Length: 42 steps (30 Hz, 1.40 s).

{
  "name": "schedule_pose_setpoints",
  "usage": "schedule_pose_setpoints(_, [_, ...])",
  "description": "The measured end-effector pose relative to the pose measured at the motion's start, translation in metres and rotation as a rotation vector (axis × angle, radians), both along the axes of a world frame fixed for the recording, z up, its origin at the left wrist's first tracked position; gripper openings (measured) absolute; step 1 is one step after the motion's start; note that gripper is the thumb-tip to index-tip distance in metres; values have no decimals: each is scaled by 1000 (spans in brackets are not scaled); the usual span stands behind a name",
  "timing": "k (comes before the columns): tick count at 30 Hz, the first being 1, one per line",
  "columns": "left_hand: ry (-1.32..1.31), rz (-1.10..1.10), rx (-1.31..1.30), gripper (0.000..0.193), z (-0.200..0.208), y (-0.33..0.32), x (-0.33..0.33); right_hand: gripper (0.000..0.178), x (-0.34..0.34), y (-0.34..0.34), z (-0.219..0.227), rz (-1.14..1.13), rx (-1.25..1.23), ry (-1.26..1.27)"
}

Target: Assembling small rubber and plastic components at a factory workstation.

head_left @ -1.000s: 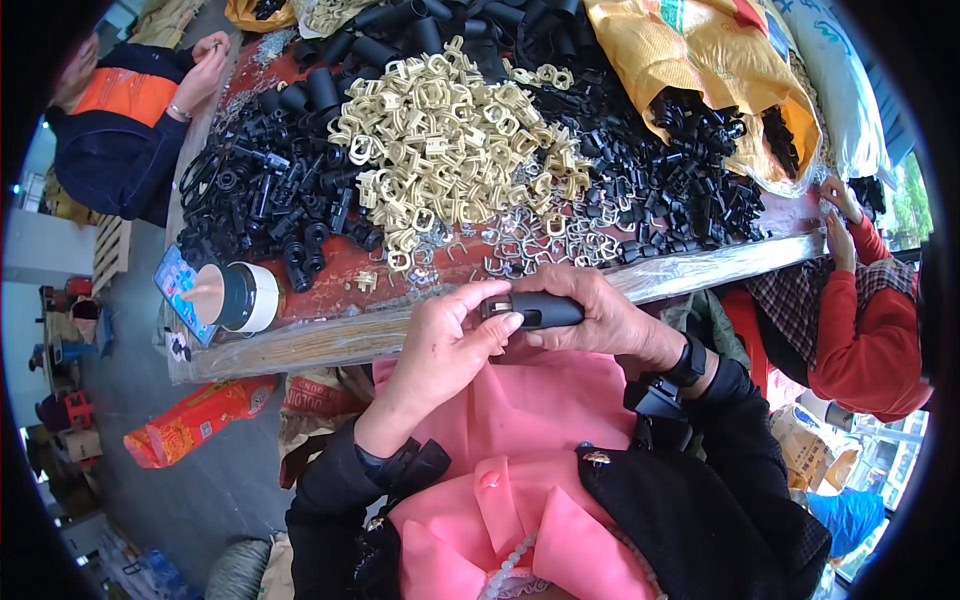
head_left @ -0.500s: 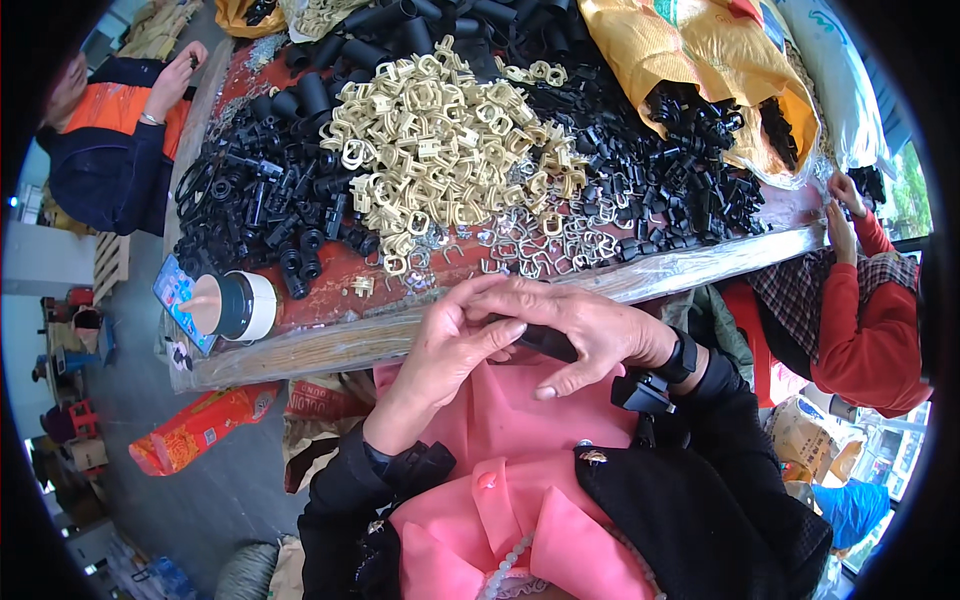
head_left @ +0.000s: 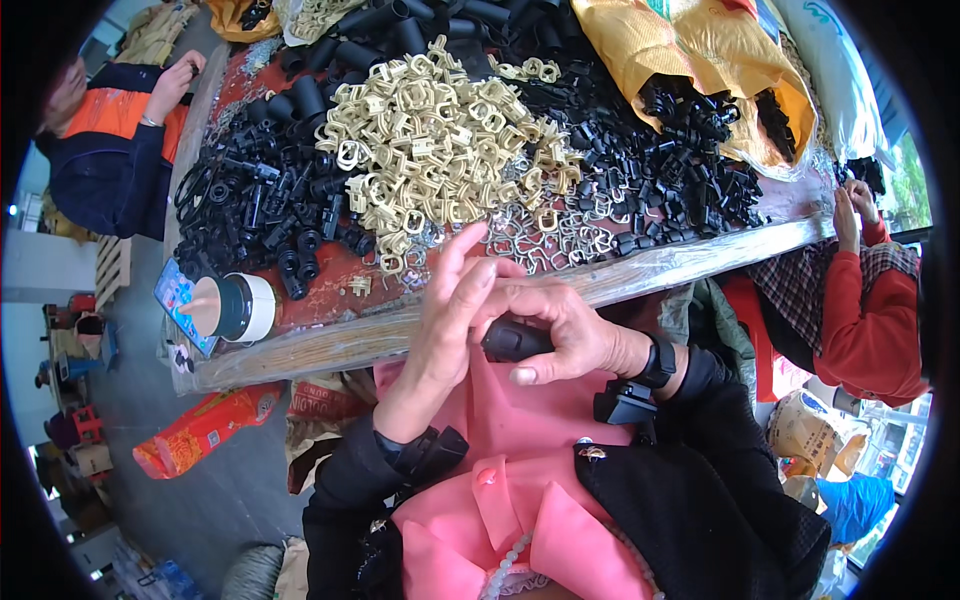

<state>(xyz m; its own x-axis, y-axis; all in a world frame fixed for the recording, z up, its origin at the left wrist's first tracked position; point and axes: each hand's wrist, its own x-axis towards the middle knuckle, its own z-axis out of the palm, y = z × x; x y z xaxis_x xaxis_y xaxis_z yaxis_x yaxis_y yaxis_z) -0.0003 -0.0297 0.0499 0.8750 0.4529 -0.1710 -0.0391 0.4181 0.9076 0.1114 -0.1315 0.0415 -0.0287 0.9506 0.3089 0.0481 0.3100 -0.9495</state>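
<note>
Black tubular part (head_left: 515,340) is sitting in the right hand (head_left: 575,330), in front of the pink garment (head_left: 500,400) and near the close edge of the table (head_left: 320,345). That hand is curling around it, thumb below and fingers above, with one rounded end showing between them. The left hand (head_left: 445,320) is standing just beside it with its upper fingers spread and raised; whether its lower fingers are touching the part, I cannot tell.

Handling of this one piece appears to be under way rather than finished, since it is being held off the table. Fingers are covering much of it, so what is already fitted to it is not showing.

Much is lying loose beyond the hands: a large heap of cream clips (head_left: 430,150), bent metal clips (head_left: 560,235) scattering along its near side, black fittings (head_left: 255,200) spreading to the left, and black tubes (head_left: 400,40) piling up at the back. Which heaps, if any, are holding completed pieces is not clear.
</note>
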Motion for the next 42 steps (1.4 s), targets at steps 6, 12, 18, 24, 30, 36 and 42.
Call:
schedule_pose_setpoints(6, [-85,-83,-22,69,-3,-11,0,48,-7,-6,1,-23,-58,11])
schedule_pose_setpoints(12, [-2,-100,-4,68,2,-23,0,41,3,-10,-4,39,-11,124])
schedule_pose_setpoints(18, [138,-208,84,51,-11,6,-30,56,65,-81,23,-69,-397,96])
schedule_pose_setpoints(24, [142,68,35,44,-16,56,-85,46,103,-241,-6,-615,-933,-15])
schedule_pose_setpoints(30, [165,224,68,42,-15,76,-130,38,91,-331,-84,-550,-1188,-922])
schedule_pose_setpoints(36, [13,441,80,37,-54,114,-219,40,109,-265,-42,-562,-954,-178])
schedule_pose_setpoints(42, [265,1181,382,38,-47,88,-196,50,105,-180,12,-388,-604,-3])
